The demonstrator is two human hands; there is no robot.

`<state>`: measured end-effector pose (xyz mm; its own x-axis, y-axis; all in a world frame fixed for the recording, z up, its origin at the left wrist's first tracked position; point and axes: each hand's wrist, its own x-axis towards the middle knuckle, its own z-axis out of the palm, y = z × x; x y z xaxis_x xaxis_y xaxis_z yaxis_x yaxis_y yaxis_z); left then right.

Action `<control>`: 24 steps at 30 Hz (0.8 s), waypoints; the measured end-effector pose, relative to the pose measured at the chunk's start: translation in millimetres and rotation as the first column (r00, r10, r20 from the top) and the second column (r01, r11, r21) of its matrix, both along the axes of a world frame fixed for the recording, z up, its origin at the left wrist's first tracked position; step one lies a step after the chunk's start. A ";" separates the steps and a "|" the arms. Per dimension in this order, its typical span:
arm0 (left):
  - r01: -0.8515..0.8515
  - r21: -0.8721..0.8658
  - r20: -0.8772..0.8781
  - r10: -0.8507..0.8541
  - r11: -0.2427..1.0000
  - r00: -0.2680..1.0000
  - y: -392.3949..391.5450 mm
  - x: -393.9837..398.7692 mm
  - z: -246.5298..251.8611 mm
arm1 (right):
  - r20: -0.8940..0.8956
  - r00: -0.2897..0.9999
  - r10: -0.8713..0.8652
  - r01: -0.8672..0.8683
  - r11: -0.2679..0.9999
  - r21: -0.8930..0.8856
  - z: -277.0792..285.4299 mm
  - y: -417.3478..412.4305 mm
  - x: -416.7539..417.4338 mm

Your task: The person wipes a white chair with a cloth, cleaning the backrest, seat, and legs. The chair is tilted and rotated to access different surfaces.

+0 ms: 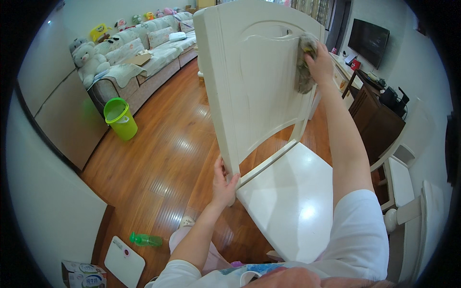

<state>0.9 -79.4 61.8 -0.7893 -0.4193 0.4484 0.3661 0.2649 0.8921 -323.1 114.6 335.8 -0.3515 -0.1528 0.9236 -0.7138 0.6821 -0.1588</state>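
Before me stands a white chair with a tall backrest [266, 82] and a glossy seat [291, 201]. My left hand [225, 185] grips the backrest's left post, close to where it meets the seat. Up at the backrest's right side, my right hand [320, 64] presses a greyish cleaning cloth [305, 66] with a patch of yellow against the panel. An oval cut-out [284, 31] near the top rail lies just left of the cloth. Part of the seat's right side is hidden behind my right arm.
A green bucket [122, 120] stands by the sofa [144, 79]. On the wood floor, a green spray bottle [146, 239] lies beside a white bathroom scale [124, 262] and a carton [84, 275]. More white chairs [401, 180] and a dark wooden cabinet [378, 115] are at the right.
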 end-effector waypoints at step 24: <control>-0.039 -0.008 -0.008 0.039 0.999 0.999 0.4 -0.5 -1.3 | 0.466 0.879 0.099 -0.075 0.995 -0.070 -125.1 49.8 66.4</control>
